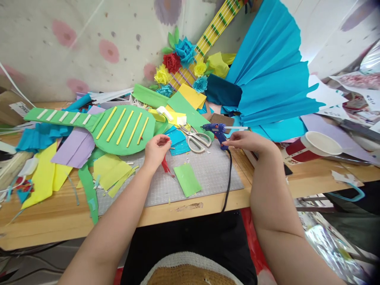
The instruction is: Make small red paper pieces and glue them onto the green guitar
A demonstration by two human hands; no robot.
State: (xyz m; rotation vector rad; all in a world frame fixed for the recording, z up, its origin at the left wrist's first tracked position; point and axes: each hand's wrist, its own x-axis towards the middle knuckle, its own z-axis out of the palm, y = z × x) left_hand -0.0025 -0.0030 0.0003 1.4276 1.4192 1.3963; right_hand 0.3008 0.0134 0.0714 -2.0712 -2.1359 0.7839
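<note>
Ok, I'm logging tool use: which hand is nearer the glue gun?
Right: the right hand is at the grip of the glue gun, while the left hand is farther off, left of the scissors.

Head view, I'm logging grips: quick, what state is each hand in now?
Left hand: closed in a pinch on a small red piece.
Right hand: fingers at the glue gun; whether they grip it cannot be told.

A craft workspace, shown by the glue gun (218,128), scissors (198,139) and cutting mat (166,180) around the centre, crepe-paper flowers (185,51) at twelve o'clock
</note>
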